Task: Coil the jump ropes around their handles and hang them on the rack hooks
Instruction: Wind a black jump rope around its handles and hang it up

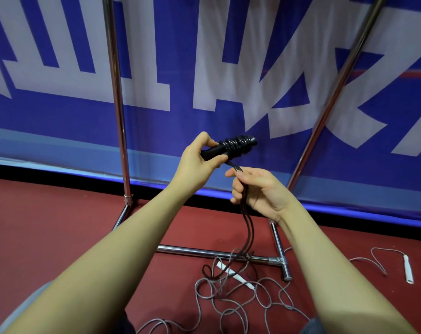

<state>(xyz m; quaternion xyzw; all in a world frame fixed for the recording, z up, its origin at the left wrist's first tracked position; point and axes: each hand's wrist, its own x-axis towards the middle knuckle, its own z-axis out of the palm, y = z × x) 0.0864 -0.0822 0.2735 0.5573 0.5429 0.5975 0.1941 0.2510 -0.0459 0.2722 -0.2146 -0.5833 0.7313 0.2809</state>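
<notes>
My left hand [200, 157] grips the black jump-rope handles [231, 147], held level in front of the banner. Several turns of dark rope are wound around their right end. My right hand [255, 189] pinches the doubled dark rope [249, 227] just below the handles, and the strands hang down to the floor. A grey jump rope [228, 300] lies tangled on the floor below, with one white handle [236, 276] in the tangle and another white handle [408, 268] off to the right. No hooks are in view.
The chrome rack's left upright [115, 92] and right upright [335, 90] rise on both sides of my hands. Its base bar [204, 252] and right foot [280, 251] lie on the red floor. A blue and white banner [204, 68] stands behind.
</notes>
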